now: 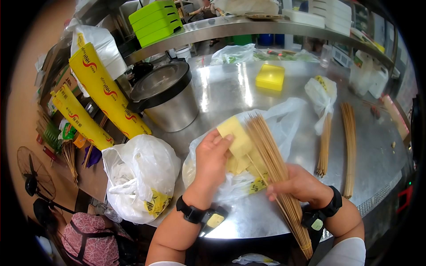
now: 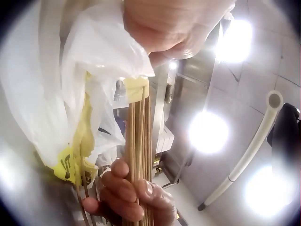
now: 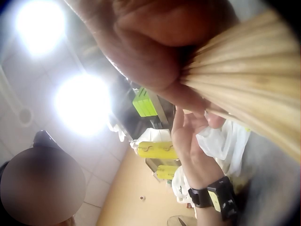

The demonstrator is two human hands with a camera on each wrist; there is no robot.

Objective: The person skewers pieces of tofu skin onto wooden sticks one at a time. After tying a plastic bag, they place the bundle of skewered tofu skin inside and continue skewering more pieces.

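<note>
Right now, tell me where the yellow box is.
In the head view, the yellow box is on the far part of the steel table, between the steel pot on the left and the knotted plastic bag on the right.

Glossy, smooth metal counter [image 1: 213, 95]; matt wooden sticks [image 1: 268, 153]; thin, crinkled, translucent plastic bag [image 1: 288, 119] before me.

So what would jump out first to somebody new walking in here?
Probably the fanned bundle of thin sticks in the right hand, mid-view, beside the pale yellow sheet the left hand pinches. Then the big yellow printed roll leaning at the picture's left, and the bright green stack on the shelf above.
</note>
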